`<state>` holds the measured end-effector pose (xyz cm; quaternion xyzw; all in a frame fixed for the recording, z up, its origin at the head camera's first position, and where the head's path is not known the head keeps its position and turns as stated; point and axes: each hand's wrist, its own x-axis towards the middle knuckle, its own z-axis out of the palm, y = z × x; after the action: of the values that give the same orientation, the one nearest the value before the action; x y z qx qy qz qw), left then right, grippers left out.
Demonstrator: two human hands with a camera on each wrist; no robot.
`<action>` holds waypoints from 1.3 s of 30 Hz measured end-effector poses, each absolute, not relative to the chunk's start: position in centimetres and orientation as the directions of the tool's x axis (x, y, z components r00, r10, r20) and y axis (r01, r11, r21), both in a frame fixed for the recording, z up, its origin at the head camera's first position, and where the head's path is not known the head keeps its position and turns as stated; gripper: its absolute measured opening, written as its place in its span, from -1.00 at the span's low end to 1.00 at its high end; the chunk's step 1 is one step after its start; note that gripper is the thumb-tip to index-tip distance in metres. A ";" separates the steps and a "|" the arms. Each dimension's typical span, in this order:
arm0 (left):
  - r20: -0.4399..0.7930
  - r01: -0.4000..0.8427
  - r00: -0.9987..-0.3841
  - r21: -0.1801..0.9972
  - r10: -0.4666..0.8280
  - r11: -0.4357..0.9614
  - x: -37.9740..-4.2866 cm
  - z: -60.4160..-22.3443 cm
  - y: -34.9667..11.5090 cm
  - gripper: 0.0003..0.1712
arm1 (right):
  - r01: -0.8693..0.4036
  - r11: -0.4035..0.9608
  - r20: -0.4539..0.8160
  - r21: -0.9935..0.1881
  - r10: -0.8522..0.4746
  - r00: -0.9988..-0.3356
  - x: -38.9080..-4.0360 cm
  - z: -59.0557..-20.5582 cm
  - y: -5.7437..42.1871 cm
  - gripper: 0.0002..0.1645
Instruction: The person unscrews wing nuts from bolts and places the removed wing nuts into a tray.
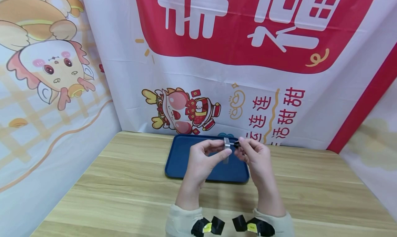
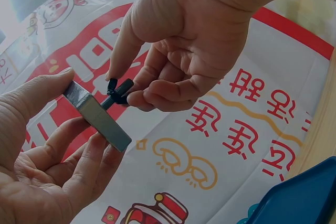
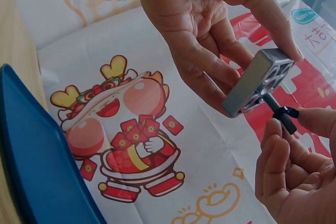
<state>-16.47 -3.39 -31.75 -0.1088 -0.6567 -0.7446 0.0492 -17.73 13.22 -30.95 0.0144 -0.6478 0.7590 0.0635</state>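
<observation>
My left hand (image 1: 203,157) grips a small grey metal block (image 2: 97,114) between thumb and fingers. A threaded bolt (image 2: 107,102) sticks out of one face of the block, and the right wrist view shows ribbed hollows in that face. On the bolt, near its free end, sits a black wing nut (image 3: 285,113). My right hand (image 1: 252,152) pinches the wing nut, the thumb on one side and curled fingers on the other. Both hands hold these parts up in front of me, above a blue tray.
The blue tray (image 1: 183,161) lies on a wooden table (image 1: 130,182) against the back wall. A printed cloth (image 1: 124,58) with red lettering and cartoon figures hangs behind it. Another printed cloth (image 1: 62,133) covers the left side.
</observation>
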 end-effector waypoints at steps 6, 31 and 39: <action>0.223 0.213 -0.973 0.968 0.066 -0.135 -16.4 -31.7 -3.5 -0.62 | -0.155 -0.134 0.155 -0.979 0.011 -0.988 -17.6 -31.0 13.8 -0.70; 0.216 0.205 -0.974 0.969 0.066 -0.140 -16.4 -31.7 -3.6 -0.62 | -0.376 0.072 0.368 -0.924 -0.104 -0.924 -17.7 -31.6 14.7 -0.61; 0.234 0.223 -0.970 0.965 0.067 -0.136 -16.4 -31.8 -3.6 -0.63 | -0.429 0.149 0.419 -0.891 -0.093 -0.903 -17.7 -31.6 14.6 -0.67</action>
<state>-16.42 -3.56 -31.78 -0.1107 -0.6553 -0.7454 0.0523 -17.74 14.61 -31.62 0.1749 -0.7461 0.6285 0.1334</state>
